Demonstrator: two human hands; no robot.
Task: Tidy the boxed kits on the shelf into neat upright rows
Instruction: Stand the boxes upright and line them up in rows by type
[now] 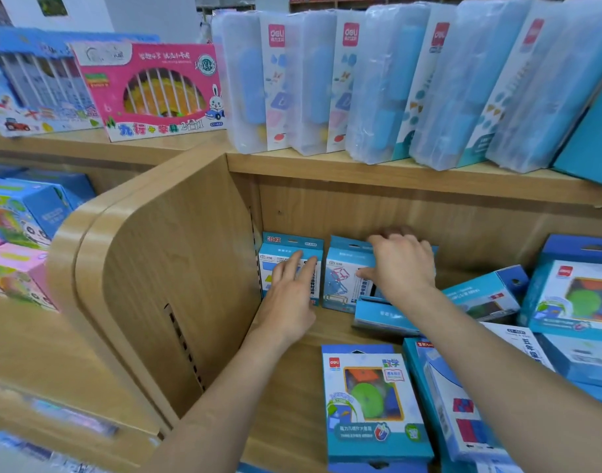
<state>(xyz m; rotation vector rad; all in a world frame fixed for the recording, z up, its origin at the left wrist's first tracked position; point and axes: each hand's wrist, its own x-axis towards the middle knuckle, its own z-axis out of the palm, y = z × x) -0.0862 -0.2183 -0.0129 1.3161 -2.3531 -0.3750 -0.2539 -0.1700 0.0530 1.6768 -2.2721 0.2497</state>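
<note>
Wooden shelves fill this shop corner, and the lower shelf is where the blue boxed kits sit. Two kits stand up straight at the back, next to the wooden side wall. The left hand lies flat on the front of the first box, the one nearest that wall. Its fingers are straight, so its grip is open and holds nothing; it only presses the box. The right hand has its grip closed on the second box, just beside the first. Its fingers curl over the top and its thumb sits on the front.

The job looks only just begun. There is a row of two, and much is left. The sideways box lies just in front of the second box. The leaning box tips over behind the right arm. The window box lies flat on its back near the front edge, and more flat boxes are piled to its right.

Through the window box's clear front, a green round piece, an orange piece and a blue piece can be seen. On the top shelf, clear cases lean in a row with long blue things inside, too blurry to name. A pink box stands to their left.
</note>
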